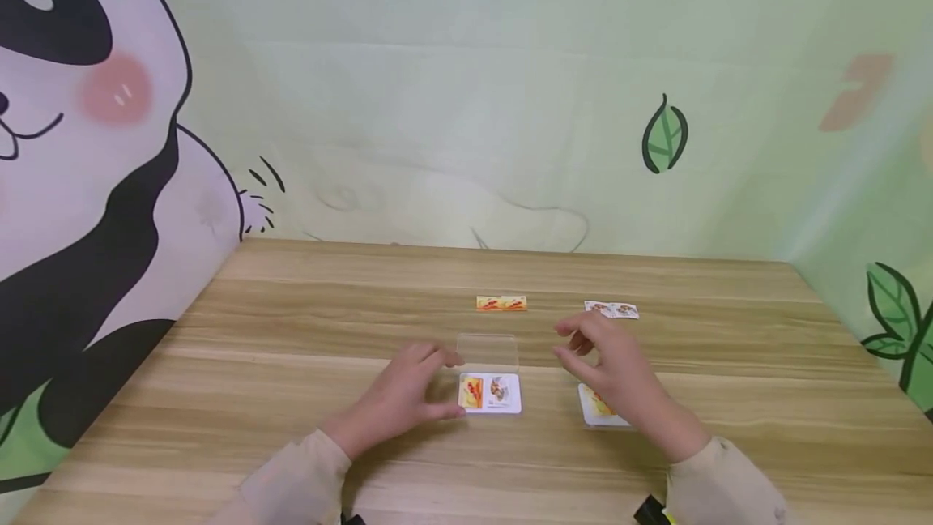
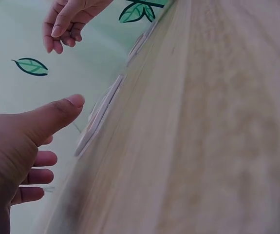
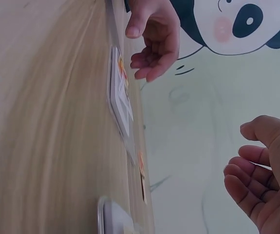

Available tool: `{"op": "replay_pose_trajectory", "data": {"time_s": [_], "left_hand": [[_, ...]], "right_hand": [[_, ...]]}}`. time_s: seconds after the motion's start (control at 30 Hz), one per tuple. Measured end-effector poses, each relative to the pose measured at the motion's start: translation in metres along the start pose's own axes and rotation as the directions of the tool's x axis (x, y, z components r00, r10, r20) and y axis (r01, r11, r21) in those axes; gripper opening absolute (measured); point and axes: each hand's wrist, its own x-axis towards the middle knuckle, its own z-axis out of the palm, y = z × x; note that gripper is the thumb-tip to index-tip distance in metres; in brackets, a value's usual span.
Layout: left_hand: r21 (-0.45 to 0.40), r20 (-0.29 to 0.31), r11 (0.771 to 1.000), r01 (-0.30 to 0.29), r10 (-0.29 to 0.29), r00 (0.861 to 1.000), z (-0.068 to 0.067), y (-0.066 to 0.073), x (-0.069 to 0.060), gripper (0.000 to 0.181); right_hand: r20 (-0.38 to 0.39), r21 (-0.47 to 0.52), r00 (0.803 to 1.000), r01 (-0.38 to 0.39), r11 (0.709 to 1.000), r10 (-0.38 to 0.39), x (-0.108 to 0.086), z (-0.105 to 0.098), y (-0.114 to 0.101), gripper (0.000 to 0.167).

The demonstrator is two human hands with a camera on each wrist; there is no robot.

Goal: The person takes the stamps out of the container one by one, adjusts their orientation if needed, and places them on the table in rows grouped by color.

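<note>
A small white case [image 1: 514,403] lies on the table with its clear lid [image 1: 487,352] folded back. Inside it are an orange-and-yellow packet [image 1: 471,393] and a white printed packet [image 1: 499,390]. My left hand [image 1: 408,387] is at the case's left side, thumb and fingers spread apart with nothing between them; whether the thumb touches the edge I cannot tell. My right hand [image 1: 612,359], fingers loosely bent and holding nothing, hovers over a second white case [image 1: 585,411]. That case shows a yellow-orange packet [image 1: 601,403] and is partly hidden by the hand.
Behind the cases lie a strip of orange-and-yellow packets [image 1: 501,303] and a strip of white printed packets [image 1: 619,311], the latter partly covered by my right hand. The wooden table [image 1: 328,282] ends at a wall [image 1: 408,120] with panda and leaf drawings.
</note>
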Motion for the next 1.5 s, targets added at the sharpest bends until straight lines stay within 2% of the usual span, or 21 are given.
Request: {"op": "replay_pose_trajectory", "data": {"time_s": [0.23, 0.43, 0.6, 0.93, 1.17, 1.5], "left_hand": [[-0.029, 0.016, 0.999, 0.03, -0.029, 0.999, 0.007, -0.002, -0.002, 0.057], [-0.062, 0.03, 0.996, 0.069, -0.067, 0.997, 0.009, -0.002, -0.003, 0.055], [-0.077, 0.03, 0.993, 0.093, -0.09, 0.995, 0.01, -0.003, -0.003, 0.053], [-0.017, -0.003, 0.999, 0.035, -0.035, 0.999, 0.012, -0.006, -0.004, 0.049], [-0.021, -0.017, 0.999, 0.031, -0.031, 0.999, 0.014, -0.005, -0.005, 0.048], [-0.015, -0.009, 0.999, 0.035, -0.035, 0.999, 0.015, -0.005, -0.004, 0.046]], "right_hand": [[0.058, 0.025, 0.998, -0.024, 0.999, 0.022, 0.004, 0.013, -0.011, 0.019], [0.115, 0.058, 0.992, -0.065, 0.996, 0.058, 0.007, 0.024, -0.018, 0.02], [0.148, 0.083, 0.987, -0.071, 0.994, 0.058, 0.009, 0.034, -0.023, 0.022], [0.27, 0.159, 0.962, -0.078, 0.984, 0.032, 0.011, 0.053, -0.033, 0.017], [0.313, 0.118, 0.948, -0.098, 0.988, 0.057, 0.011, 0.068, -0.035, 0.016], [0.369, 0.086, 0.926, -0.112, 0.99, 0.073, 0.015, 0.076, -0.038, 0.014]]}}
